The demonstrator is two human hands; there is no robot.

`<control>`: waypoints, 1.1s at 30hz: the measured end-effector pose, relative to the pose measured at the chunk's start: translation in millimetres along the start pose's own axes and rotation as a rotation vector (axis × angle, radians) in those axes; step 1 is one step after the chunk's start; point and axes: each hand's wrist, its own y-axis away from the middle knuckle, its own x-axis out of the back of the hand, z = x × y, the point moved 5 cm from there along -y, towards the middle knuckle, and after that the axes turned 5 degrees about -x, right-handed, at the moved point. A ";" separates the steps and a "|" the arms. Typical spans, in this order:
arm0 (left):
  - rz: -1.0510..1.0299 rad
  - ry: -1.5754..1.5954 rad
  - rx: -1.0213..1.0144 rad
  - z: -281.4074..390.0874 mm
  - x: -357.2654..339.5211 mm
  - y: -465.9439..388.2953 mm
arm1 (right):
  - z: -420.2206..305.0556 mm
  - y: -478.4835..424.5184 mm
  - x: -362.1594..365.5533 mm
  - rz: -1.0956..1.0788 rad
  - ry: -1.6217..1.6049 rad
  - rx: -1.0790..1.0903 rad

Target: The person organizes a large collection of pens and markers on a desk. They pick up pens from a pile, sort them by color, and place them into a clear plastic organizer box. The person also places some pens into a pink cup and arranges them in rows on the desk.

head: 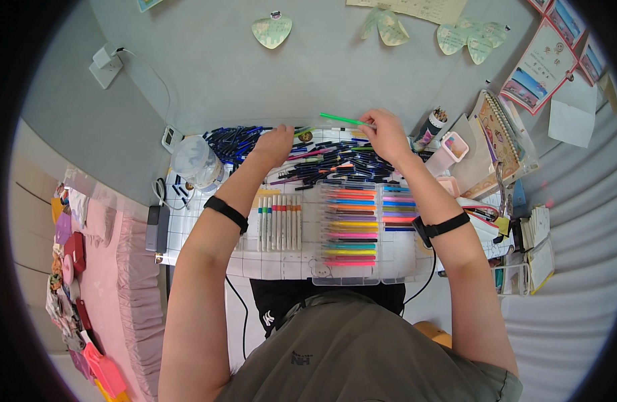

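Observation:
My right hand [388, 134] grips a bright green marker pen [340, 118] near one end, and the pen points left above the far edge of the table. At the back of the pile of dark blue and black pens [333, 163] is my left hand [274, 146], its fingers bent downward. A yellow-green pen [305, 131] lies by those fingertips; whether they hold it is hidden. In front of the pile, an open clear plastic case [346, 279] holds rows of coloured pens [351, 224]. White-barrelled markers [279, 231] stand side by side in a row to its left.
A clear plastic tub [197, 163] stands at the left, near a grey box-shaped device [157, 229]. To the right are a pencil tube [430, 128], a pink holder [446, 152], a spiral notebook [499, 133] and a white pouch [482, 219]. The wall borders the table's back.

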 end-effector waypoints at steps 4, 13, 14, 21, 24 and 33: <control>0.151 0.080 0.042 5.8 25.4 23.8 | -40.6 13.1 32.9 0.032 -0.140 0.006; 0.347 1.017 0.005 80.7 46.9 109.9 | -100.7 73.3 53.1 -0.083 -0.389 0.235; 0.317 1.079 0.000 86.2 43.1 119.3 | -115.4 84.0 53.2 -0.079 -0.268 0.334; 0.035 1.652 0.022 140.3 42.7 168.8 | -146.4 140.0 42.5 -0.061 0.166 0.585; -0.042 1.746 0.046 149.9 41.9 173.4 | -128.9 149.7 33.3 -0.047 0.172 0.551; 0.274 1.858 0.043 149.1 27.3 163.9 | -95.5 168.8 45.3 -0.176 -0.123 0.073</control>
